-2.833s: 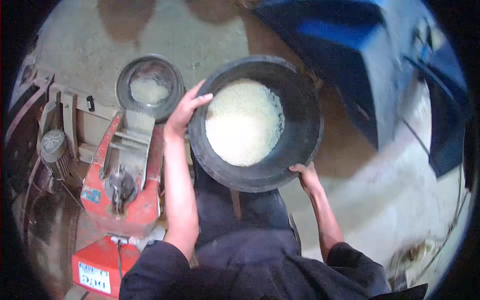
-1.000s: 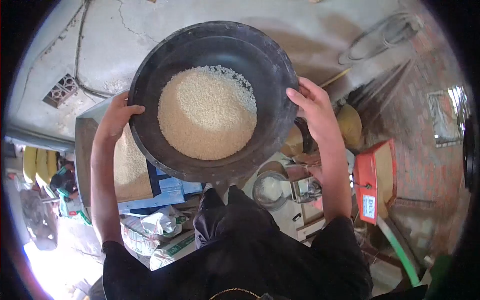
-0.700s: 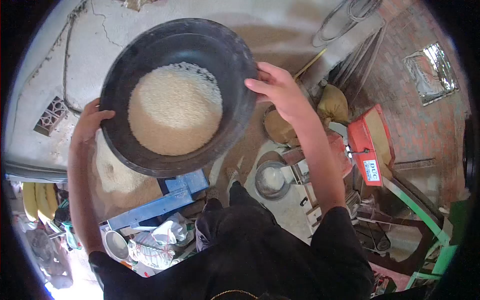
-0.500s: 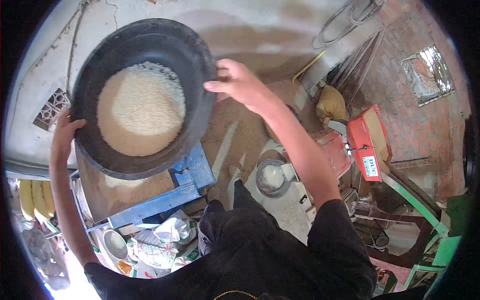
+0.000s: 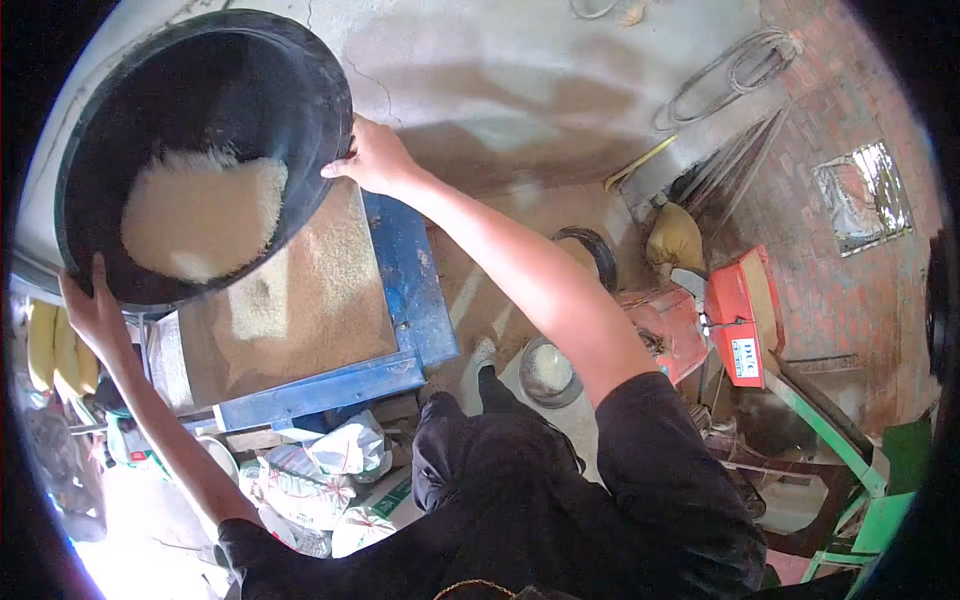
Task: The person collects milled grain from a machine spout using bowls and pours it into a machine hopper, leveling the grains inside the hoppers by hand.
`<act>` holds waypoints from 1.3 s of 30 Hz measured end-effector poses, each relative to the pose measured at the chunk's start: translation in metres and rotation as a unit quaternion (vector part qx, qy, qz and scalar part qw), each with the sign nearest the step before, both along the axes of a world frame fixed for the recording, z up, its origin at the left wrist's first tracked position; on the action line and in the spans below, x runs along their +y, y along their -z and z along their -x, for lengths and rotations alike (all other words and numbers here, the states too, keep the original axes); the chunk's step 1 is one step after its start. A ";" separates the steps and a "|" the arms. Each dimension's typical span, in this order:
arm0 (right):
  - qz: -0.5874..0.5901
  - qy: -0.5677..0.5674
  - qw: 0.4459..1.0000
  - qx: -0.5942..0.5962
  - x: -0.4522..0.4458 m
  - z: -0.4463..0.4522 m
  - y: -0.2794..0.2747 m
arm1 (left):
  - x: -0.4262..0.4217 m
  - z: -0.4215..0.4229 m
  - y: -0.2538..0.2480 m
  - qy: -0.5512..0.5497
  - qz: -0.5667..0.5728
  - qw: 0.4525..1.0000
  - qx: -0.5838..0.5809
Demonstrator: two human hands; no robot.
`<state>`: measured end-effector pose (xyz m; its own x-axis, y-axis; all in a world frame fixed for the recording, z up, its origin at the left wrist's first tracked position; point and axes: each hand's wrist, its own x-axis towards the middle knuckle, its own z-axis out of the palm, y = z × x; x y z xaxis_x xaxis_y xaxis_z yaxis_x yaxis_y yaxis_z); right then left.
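A large black basin point(image 5: 230, 95) is held up at the upper left and tilted, with pale rice-like grain point(image 5: 200, 215) gathered toward its lower side. My left hand point(image 5: 98, 312) grips the rim at the lower left, thumb on the inner side. On the right rim, my right hand point(image 5: 376, 160) is closed with its thumb over the edge; the other fingers are partly hidden behind the basin. Below and beside the basin lies a flat tray of grain point(image 5: 320, 300) on a blue metal frame point(image 5: 425, 290).
Bowls with white contents, one a grey bowl point(image 5: 549, 372), stand low down. White printed sacks point(image 5: 320, 475) lie below the blue frame. At right are a red hopper point(image 5: 738, 325), a green metal frame point(image 5: 830, 425) and a tan sack point(image 5: 675, 238). Bananas point(image 5: 62, 350) hang at left.
Both hands have carried the basin left and tilted it more. The grain has slid toward the lower side, and more of the grain tray shows.
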<state>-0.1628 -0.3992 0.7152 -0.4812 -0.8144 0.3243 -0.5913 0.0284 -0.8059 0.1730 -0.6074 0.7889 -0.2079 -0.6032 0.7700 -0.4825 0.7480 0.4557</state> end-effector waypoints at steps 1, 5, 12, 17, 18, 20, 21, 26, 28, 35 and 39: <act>-0.008 0.022 1.000 0.001 -0.006 -0.001 0.005 | 0.002 -0.003 0.005 -0.001 -0.009 1.000 0.022; -0.027 0.035 0.999 -0.020 -0.024 0.002 0.031 | 0.014 -0.001 0.029 -0.038 0.030 0.994 0.097; -0.018 0.085 0.996 -0.036 -0.069 0.008 0.039 | 0.054 0.006 0.017 -0.161 0.120 0.978 0.060; -0.037 0.090 0.995 -0.024 -0.089 -0.005 0.010 | 0.102 0.009 -0.022 -0.230 0.149 0.962 -0.007; -0.034 0.089 0.995 -0.026 -0.096 -0.007 0.010 | 0.110 0.008 -0.030 -0.258 0.144 0.955 -0.028; -0.037 0.017 0.999 -0.028 -0.109 -0.009 0.010 | 0.118 -0.002 -0.041 -0.326 0.159 0.926 -0.100; -0.047 0.004 0.999 0.000 -0.108 -0.018 0.003 | 0.130 -0.001 -0.047 -0.303 0.161 0.936 -0.074; -0.024 -0.047 0.997 -0.047 -0.139 -0.045 0.001 | 0.153 -0.016 -0.064 -0.296 0.176 0.937 -0.056; 0.003 -0.058 0.995 -0.078 -0.151 -0.055 -0.003 | 0.173 -0.006 -0.057 -0.312 0.161 0.935 -0.051; 0.008 -0.067 0.993 -0.098 -0.174 -0.083 -0.005 | 0.207 0.027 -0.069 -0.072 0.250 0.965 -0.036; -0.008 -0.038 0.983 -0.178 -0.182 -0.072 0.029 | 0.210 0.031 -0.069 -0.096 0.156 0.982 -0.037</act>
